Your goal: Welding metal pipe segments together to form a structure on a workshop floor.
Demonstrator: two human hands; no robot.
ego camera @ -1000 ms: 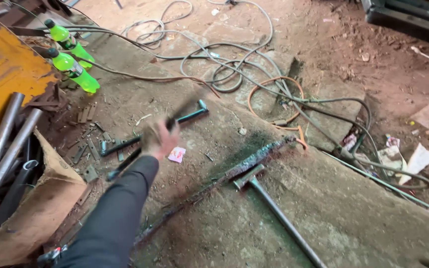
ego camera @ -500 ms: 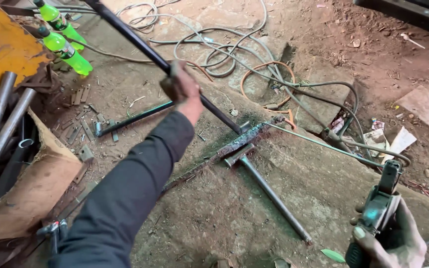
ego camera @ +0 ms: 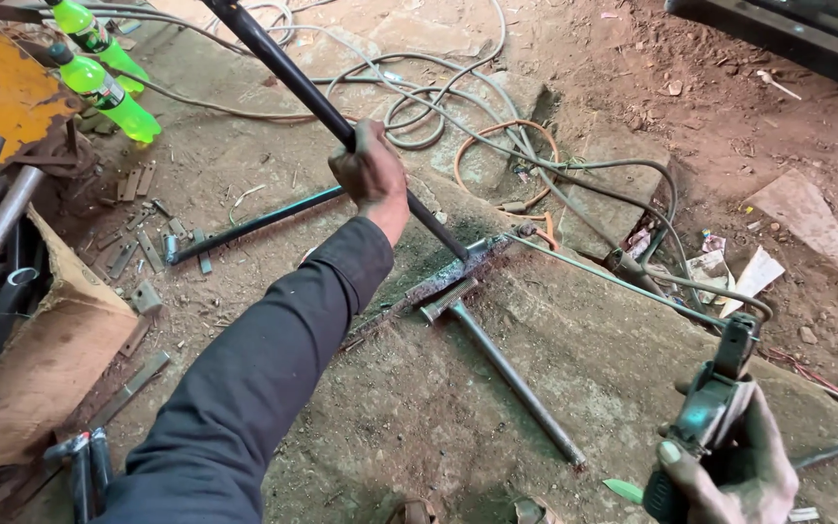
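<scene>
Black rod (ego camera: 293,78) gripped by left hand (ego camera: 370,175); right hand (ego camera: 729,466) holds welding holder (ego camera: 715,403) near green bottles (ego camera: 104,68)

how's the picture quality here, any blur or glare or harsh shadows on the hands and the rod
Head view: soft, even daylight, no hard shadows and no glare; the left hand gripping the dark metal rod looks sharp, as does the right hand on the welding holder; the green bottles are bright but not blown out; straight edges bend slightly toward the frame's corners.
</scene>
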